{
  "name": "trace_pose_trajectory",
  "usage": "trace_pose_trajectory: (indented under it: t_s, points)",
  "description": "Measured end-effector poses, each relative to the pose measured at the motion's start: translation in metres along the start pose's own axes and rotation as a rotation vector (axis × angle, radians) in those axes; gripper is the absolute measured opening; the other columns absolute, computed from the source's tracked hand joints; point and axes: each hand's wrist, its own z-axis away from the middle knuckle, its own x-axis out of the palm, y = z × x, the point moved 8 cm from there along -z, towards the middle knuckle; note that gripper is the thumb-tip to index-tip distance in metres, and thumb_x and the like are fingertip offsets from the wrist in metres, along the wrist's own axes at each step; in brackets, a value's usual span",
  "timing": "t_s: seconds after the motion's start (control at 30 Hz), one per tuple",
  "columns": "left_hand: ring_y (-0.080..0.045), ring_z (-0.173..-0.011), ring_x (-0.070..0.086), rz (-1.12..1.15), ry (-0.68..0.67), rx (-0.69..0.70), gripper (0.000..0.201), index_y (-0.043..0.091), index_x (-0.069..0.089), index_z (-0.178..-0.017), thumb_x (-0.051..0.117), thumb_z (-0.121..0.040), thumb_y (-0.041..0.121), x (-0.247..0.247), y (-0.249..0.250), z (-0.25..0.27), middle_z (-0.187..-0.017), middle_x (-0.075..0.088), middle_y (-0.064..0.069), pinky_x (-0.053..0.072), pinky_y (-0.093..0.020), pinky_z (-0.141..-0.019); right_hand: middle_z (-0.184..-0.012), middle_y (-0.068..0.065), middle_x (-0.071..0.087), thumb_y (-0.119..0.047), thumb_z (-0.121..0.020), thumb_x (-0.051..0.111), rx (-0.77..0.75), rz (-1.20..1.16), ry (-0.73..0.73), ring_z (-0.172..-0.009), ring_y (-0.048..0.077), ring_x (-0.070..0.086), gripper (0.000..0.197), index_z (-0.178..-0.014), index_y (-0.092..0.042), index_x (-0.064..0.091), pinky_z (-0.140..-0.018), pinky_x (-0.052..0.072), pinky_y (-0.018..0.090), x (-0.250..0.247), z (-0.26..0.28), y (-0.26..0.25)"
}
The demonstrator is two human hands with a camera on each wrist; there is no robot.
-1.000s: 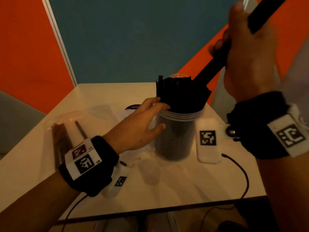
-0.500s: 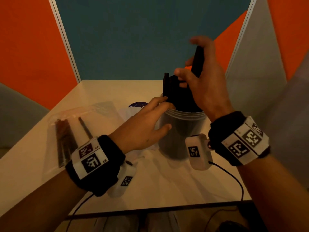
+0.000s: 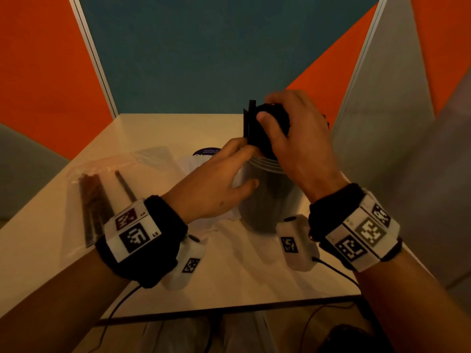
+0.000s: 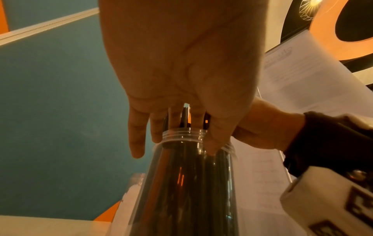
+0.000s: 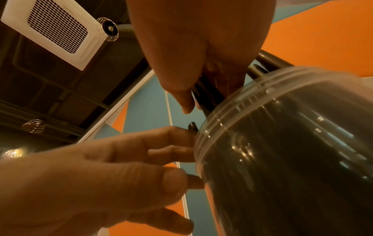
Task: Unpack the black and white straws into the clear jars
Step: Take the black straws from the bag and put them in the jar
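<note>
The pale table (image 3: 76, 250) fills the booth, and on its far right part stands the clear jar (image 3: 267, 200), upright, its threaded rim showing and its body dark with a packed bundle of black straws (image 3: 254, 128) that stick up well above the mouth. To the left lies a flat clear bag (image 3: 107, 189) with a few brownish straws inside. The right hand (image 3: 295, 138) sits over the straw tops, fingers and thumb curled round the bundle just above the rim; half a second ago it was higher, pinching a few straws raised over the jar. The left hand (image 3: 216, 184) rests against the jar's left side at the rim, fingers nearly straight and touching the plastic, much as it was before.
</note>
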Motion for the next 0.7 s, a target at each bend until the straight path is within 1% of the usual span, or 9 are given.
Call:
trace_pose_trajectory:
  t_s: [0.13, 0.2, 0.27, 0.4, 0.47, 0.5, 0.6, 0.67, 0.7]
  points:
    - [-0.008, -0.126, 0.041, 0.006, -0.009, -0.002, 0.049, 0.021, 0.042, -0.138, 0.058, -0.092, 0.020, 0.000, -0.001, 0.000, -0.144, 0.036, 0.004, 0.035, -0.022, -0.107, -0.146, 0.007, 0.041, -0.030, -0.097, 0.044, -0.053, 0.136, -0.054, -0.140, 0.024, 0.030, 0.038, -0.129, -0.010, 0.054, -0.114, 0.022, 0.034, 0.003, -0.006, -0.005]
    - [-0.008, -0.130, 0.038, 0.014, -0.007, -0.010, 0.053, 0.023, 0.039, -0.141, 0.058, -0.092, 0.021, 0.000, -0.001, 0.001, -0.148, 0.033, 0.004, 0.033, -0.021, -0.108, -0.140, 0.006, 0.048, -0.029, -0.100, 0.038, -0.069, 0.314, -0.178, -0.137, 0.023, 0.035, 0.036, -0.126, -0.011, 0.055, -0.113, 0.014, 0.036, 0.015, -0.004, -0.003]
    - [-0.003, -0.132, 0.034, 0.015, -0.003, -0.015, 0.058, 0.026, 0.033, -0.145, 0.058, -0.093, 0.021, -0.002, -0.002, 0.005, -0.151, 0.029, 0.007, 0.028, -0.011, -0.107, -0.136, 0.004, 0.052, -0.030, -0.101, 0.035, -0.059, 0.403, -0.236, -0.134, 0.022, 0.037, 0.035, -0.124, -0.012, 0.056, -0.113, 0.009, 0.038, 0.021, -0.001, 0.002]
    - [0.014, -0.123, 0.028, -0.039, 0.049, -0.043, 0.067, 0.036, 0.024, -0.145, 0.062, -0.091, 0.027, -0.014, -0.013, 0.016, -0.149, 0.028, 0.013, 0.022, 0.006, -0.094, -0.148, 0.004, 0.039, -0.042, -0.099, 0.034, -0.009, 0.319, -0.235, -0.144, 0.025, 0.019, 0.045, -0.136, -0.019, 0.045, -0.115, -0.001, 0.050, 0.018, 0.000, -0.002]
    - [0.017, -0.119, 0.026, -0.134, 0.052, -0.088, 0.072, 0.039, 0.022, -0.144, 0.066, -0.087, 0.034, -0.024, -0.024, 0.027, -0.148, 0.029, 0.013, 0.020, 0.004, -0.093, -0.152, 0.005, 0.032, -0.042, -0.098, 0.038, -0.021, 0.240, -0.197, -0.146, 0.025, 0.010, 0.049, -0.141, -0.020, 0.040, -0.115, -0.003, 0.049, 0.016, 0.003, -0.014]
    - [0.012, -0.125, 0.026, -0.187, 0.027, -0.126, 0.076, 0.039, 0.022, -0.144, 0.069, -0.084, 0.036, -0.028, -0.030, 0.033, -0.149, 0.028, 0.013, 0.019, -0.002, -0.097, -0.152, 0.005, 0.032, -0.040, -0.097, 0.040, -0.038, 0.209, -0.181, -0.146, 0.025, 0.010, 0.048, -0.141, -0.020, 0.041, -0.116, -0.003, 0.048, 0.017, 0.007, -0.023]
    - [-0.014, -0.134, 0.028, -0.383, -0.148, -0.344, 0.089, 0.038, 0.019, -0.145, 0.075, -0.076, 0.040, -0.036, -0.054, 0.060, -0.149, 0.028, 0.008, 0.028, -0.027, -0.104, -0.142, 0.005, 0.046, -0.027, -0.095, 0.047, -0.125, 0.073, -0.132, -0.140, 0.023, 0.028, 0.036, -0.128, -0.017, 0.055, -0.117, 0.014, 0.037, 0.019, 0.024, -0.063]
    - [-0.020, -0.129, 0.034, -0.560, -0.294, -0.508, 0.084, 0.036, 0.021, -0.144, 0.073, -0.079, 0.040, -0.042, -0.072, 0.084, -0.143, 0.033, 0.004, 0.033, -0.039, -0.100, -0.117, 0.002, 0.060, -0.020, -0.093, 0.048, -0.164, -0.072, -0.215, -0.113, 0.015, 0.053, 0.023, -0.110, -0.017, 0.063, -0.100, 0.039, 0.024, 0.031, 0.040, -0.091]
    - [-0.021, -0.123, 0.040, -0.615, -0.329, -0.555, 0.072, 0.035, 0.027, -0.142, 0.069, -0.083, 0.038, -0.046, -0.081, 0.094, -0.137, 0.039, 0.004, 0.035, -0.041, -0.096, -0.107, -0.001, 0.061, -0.019, -0.093, 0.047, -0.152, -0.107, -0.353, -0.099, 0.011, 0.056, 0.019, -0.104, -0.018, 0.063, -0.089, 0.045, 0.023, 0.045, 0.051, -0.104]
